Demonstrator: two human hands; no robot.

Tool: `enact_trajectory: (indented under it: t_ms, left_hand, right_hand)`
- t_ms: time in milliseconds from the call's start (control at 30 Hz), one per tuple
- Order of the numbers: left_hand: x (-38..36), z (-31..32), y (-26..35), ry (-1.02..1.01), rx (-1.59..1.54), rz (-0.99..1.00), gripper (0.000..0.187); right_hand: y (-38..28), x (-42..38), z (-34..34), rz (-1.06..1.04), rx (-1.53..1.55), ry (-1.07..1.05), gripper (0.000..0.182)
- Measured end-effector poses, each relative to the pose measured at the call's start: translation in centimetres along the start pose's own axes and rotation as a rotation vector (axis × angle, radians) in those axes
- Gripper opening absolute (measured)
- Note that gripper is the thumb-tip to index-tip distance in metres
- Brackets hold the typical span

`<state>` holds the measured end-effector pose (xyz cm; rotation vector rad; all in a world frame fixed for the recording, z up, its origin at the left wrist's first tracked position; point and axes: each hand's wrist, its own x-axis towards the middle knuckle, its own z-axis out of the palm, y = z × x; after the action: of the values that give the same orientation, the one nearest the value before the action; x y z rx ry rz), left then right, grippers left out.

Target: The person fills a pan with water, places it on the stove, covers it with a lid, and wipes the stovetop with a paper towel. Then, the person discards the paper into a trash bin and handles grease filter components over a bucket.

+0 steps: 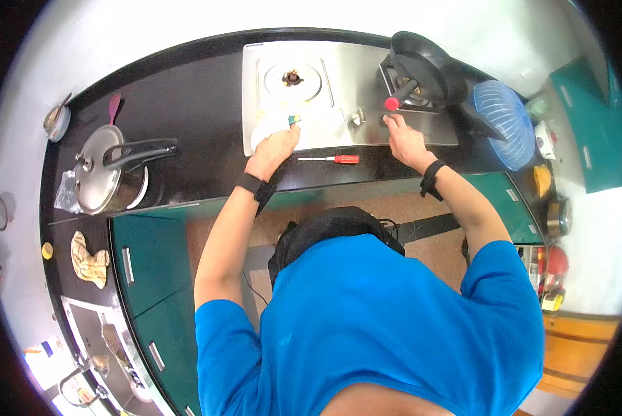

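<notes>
My left hand [275, 149] is closed at the front left of the steel gas stove [366, 66], with a small blue-green and yellow thing [294, 120] at its fingertips; glare hides its kind. Beside that hand lies a bright white patch, washed out by light. My right hand [407, 142] has its thumb and fingers pinched at a small dark knob [387, 119] at the stove's front right. Between the hands stands a silver knob [358, 116]. A screwdriver [344, 159] with a red handle lies on the black counter, just in front of the stove.
A black frying pan [432, 69] sits on the right burner. The left burner [293, 78] is bare. A pressure cooker [103, 170] and pink spatula [114, 107] are left. A blue mesh dome [505, 125] stands right. A cloth [89, 260] lies near the sink [92, 329].
</notes>
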<state>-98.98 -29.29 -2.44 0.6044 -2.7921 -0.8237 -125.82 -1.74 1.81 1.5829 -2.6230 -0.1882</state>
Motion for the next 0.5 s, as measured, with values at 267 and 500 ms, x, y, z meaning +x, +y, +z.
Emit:
enact_trajectory:
  t_ms: [267, 500]
  left_hand:
    - [-4.1, -4.2, 2.1, 0.133, -0.074, -0.041, 0.041]
    - [-3.9, -0.7, 0.5, 0.039, -0.369, -0.282, 0.053]
  right_hand:
    - [-8.8, -1.4, -2.2, -0.252, 0.224, 0.040, 0.037]
    - [-7.0, -1.1, 2.7, 0.179, 0.504, 0.016, 0.023]
